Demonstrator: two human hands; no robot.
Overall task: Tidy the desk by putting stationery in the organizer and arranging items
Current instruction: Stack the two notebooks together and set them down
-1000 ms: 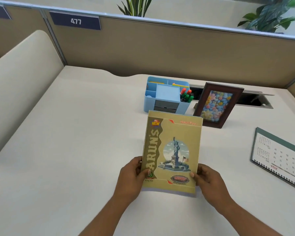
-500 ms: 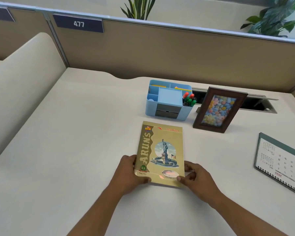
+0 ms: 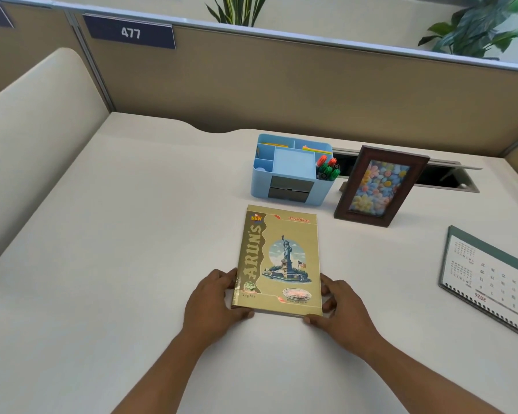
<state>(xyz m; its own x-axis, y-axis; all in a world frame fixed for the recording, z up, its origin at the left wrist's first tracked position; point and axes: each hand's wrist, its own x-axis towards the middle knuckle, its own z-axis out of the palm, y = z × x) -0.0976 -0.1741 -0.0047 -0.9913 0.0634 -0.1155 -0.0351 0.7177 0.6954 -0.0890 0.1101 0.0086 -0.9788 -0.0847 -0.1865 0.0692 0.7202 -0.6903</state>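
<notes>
Calendar (image 3: 491, 285) cropped right; left hand (image 3: 213, 303), right hand (image 3: 344, 309) grip notebook (image 3: 281, 255).

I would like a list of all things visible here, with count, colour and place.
notebook: one, gold, flat on desk centre
organizer: one, light blue, behind notebook
markers: several, red and green caps, organizer's right compartment
picture frame: one, dark brown, upright right of organizer
calendar: one, green-edged, desk's right edge
number sign: one, navy, on partition
plants: two, green, beyond partition
left hand: holds notebook's near left corner
right hand: holds notebook's near right corner
</notes>
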